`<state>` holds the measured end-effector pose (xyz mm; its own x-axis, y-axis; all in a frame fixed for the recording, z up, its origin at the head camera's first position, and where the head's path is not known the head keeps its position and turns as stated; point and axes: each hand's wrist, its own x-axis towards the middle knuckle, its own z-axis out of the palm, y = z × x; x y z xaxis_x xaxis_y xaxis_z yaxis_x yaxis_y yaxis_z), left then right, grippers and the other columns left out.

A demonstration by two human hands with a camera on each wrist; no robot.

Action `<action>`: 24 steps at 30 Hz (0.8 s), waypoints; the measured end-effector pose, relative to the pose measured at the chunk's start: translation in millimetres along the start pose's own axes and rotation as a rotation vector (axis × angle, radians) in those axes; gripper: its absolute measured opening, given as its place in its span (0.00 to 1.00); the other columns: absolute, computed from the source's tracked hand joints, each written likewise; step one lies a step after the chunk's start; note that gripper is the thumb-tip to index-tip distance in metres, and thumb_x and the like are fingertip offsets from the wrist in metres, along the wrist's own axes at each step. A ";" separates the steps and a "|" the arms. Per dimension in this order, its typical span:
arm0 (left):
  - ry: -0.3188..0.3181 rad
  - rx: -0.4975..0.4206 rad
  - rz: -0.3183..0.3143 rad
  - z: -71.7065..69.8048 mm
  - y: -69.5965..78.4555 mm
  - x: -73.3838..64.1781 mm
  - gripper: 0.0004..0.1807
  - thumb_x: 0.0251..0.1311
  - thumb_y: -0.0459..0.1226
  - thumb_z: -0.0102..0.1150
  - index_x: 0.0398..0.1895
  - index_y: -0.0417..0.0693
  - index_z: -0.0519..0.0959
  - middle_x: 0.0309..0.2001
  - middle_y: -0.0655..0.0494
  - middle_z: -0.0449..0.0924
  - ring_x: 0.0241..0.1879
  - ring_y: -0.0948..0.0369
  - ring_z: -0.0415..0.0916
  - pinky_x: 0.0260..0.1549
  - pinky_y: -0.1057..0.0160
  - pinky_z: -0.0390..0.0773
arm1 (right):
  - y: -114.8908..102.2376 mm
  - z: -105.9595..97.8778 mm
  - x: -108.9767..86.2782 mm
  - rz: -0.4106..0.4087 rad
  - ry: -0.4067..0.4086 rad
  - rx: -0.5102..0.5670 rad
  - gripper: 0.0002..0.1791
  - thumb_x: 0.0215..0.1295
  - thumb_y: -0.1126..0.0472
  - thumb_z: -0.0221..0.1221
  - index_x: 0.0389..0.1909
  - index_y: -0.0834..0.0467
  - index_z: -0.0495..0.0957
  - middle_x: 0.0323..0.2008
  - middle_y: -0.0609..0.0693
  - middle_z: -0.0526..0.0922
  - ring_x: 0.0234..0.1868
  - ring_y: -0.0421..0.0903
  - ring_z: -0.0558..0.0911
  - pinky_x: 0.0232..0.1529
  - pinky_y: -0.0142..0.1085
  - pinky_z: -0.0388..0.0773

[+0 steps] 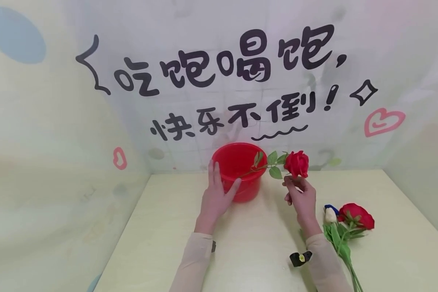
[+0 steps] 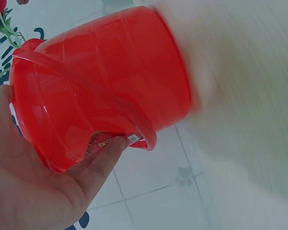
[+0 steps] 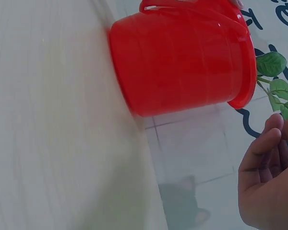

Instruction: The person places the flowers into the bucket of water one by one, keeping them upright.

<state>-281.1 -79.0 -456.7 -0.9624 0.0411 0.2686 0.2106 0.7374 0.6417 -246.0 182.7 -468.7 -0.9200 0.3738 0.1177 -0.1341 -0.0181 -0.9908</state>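
Observation:
A red plastic bucket (image 1: 245,190) stands upright at the back of the table. My left hand (image 1: 219,194) grips its near left side, thumb at the front of the rim and fingers along the outer wall. In the left wrist view the bucket's handle (image 2: 110,98) hangs down across its wall. A red rose (image 1: 296,164) leans out over the right rim, its leafy stem (image 1: 255,170) reaching into the bucket. Just under the bloom, my right hand (image 1: 302,199) has its fingers curled and pinches at the rose; the exact contact is partly hidden.
Other artificial flowers lie on the table at the right: a large red bloom (image 1: 357,215), a white bud (image 1: 330,215) and a blue one (image 1: 331,208), beside the right forearm. A lettered wall sheet (image 1: 189,154) hangs directly behind the bucket.

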 end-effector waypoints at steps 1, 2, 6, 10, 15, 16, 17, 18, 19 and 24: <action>0.000 0.001 -0.001 -0.1 0.1 0.0 0.60 0.66 0.66 0.61 0.88 0.58 0.35 0.84 0.57 0.45 0.52 0.49 0.83 0.50 0.49 0.88 | 0.5 -1.7 -0.3 -0.001 -0.010 -0.016 0.17 0.76 0.54 0.64 0.55 0.62 0.81 0.35 0.42 0.87 0.18 0.38 0.77 0.20 0.27 0.75; 0.000 -0.001 -0.003 -0.1 0.1 0.0 0.60 0.66 0.65 0.62 0.88 0.58 0.35 0.84 0.57 0.46 0.52 0.49 0.83 0.49 0.49 0.88 | 1.1 -3.6 -0.6 0.001 -0.021 -0.033 0.17 0.76 0.54 0.64 0.55 0.62 0.81 0.35 0.43 0.87 0.18 0.38 0.77 0.21 0.27 0.76; 0.001 -0.005 -0.006 -0.2 1.1 0.1 0.60 0.66 0.64 0.63 0.88 0.58 0.36 0.84 0.56 0.46 0.53 0.48 0.83 0.50 0.48 0.88 | 1.6 -12.7 -2.0 0.002 -0.081 -0.100 0.18 0.75 0.55 0.64 0.56 0.64 0.81 0.37 0.49 0.87 0.20 0.41 0.80 0.23 0.29 0.79; -0.003 -0.003 -0.006 0.0 1.7 -0.1 0.60 0.66 0.65 0.62 0.88 0.58 0.36 0.85 0.57 0.43 0.52 0.49 0.83 0.50 0.49 0.87 | 1.0 -22.2 -3.1 0.001 -0.120 -0.159 0.20 0.76 0.53 0.64 0.58 0.64 0.81 0.40 0.52 0.87 0.23 0.44 0.81 0.25 0.30 0.81; -0.010 -0.005 -0.008 0.4 1.1 0.2 0.61 0.66 0.65 0.62 0.88 0.59 0.35 0.84 0.58 0.43 0.53 0.49 0.82 0.50 0.49 0.87 | 0.7 -31.9 -4.3 -0.019 -0.122 -0.169 0.20 0.76 0.54 0.64 0.58 0.64 0.81 0.37 0.47 0.87 0.24 0.47 0.82 0.25 0.32 0.81; -0.009 -0.006 -0.007 0.4 1.2 0.5 0.60 0.66 0.65 0.62 0.88 0.59 0.35 0.85 0.58 0.43 0.53 0.49 0.82 0.50 0.48 0.87 | 0.7 -34.2 -3.7 -0.028 -0.127 -0.180 0.20 0.76 0.54 0.64 0.58 0.64 0.81 0.36 0.45 0.87 0.24 0.46 0.82 0.25 0.32 0.81; -0.008 -0.007 -0.007 0.4 1.3 0.8 0.60 0.66 0.65 0.62 0.88 0.59 0.35 0.85 0.58 0.42 0.53 0.49 0.82 0.50 0.48 0.87 | -0.1 -36.5 -3.8 -0.032 -0.134 -0.197 0.20 0.76 0.54 0.64 0.58 0.65 0.81 0.35 0.45 0.87 0.24 0.46 0.82 0.25 0.32 0.81; -0.007 -0.009 -0.007 0.5 1.4 1.0 0.60 0.66 0.65 0.62 0.88 0.59 0.35 0.85 0.58 0.42 0.54 0.49 0.82 0.51 0.48 0.87 | -1.2 -38.8 -4.0 -0.036 -0.144 -0.221 0.20 0.76 0.54 0.64 0.58 0.65 0.81 0.35 0.45 0.87 0.24 0.45 0.82 0.25 0.33 0.82; -0.006 -0.009 -0.006 0.7 1.5 1.4 0.60 0.66 0.65 0.62 0.88 0.59 0.35 0.85 0.58 0.42 0.54 0.48 0.82 0.51 0.48 0.87 | -2.6 -41.5 -4.2 -0.040 -0.154 -0.250 0.19 0.77 0.54 0.63 0.57 0.65 0.81 0.36 0.47 0.87 0.24 0.46 0.83 0.26 0.33 0.83; -0.005 -0.008 -0.012 2.2 1.2 1.7 0.61 0.66 0.64 0.64 0.88 0.59 0.36 0.85 0.59 0.41 0.57 0.48 0.81 0.51 0.47 0.87 | -12.0 -56.8 -6.0 -0.055 -0.216 -0.461 0.20 0.78 0.51 0.61 0.53 0.67 0.82 0.39 0.59 0.87 0.30 0.53 0.87 0.31 0.35 0.86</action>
<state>-282.8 -76.5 -457.0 -0.9656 0.0354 0.2574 0.2003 0.7325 0.6506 -218.0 233.4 -461.3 -0.9778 0.1614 0.1333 -0.0530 0.4254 -0.9034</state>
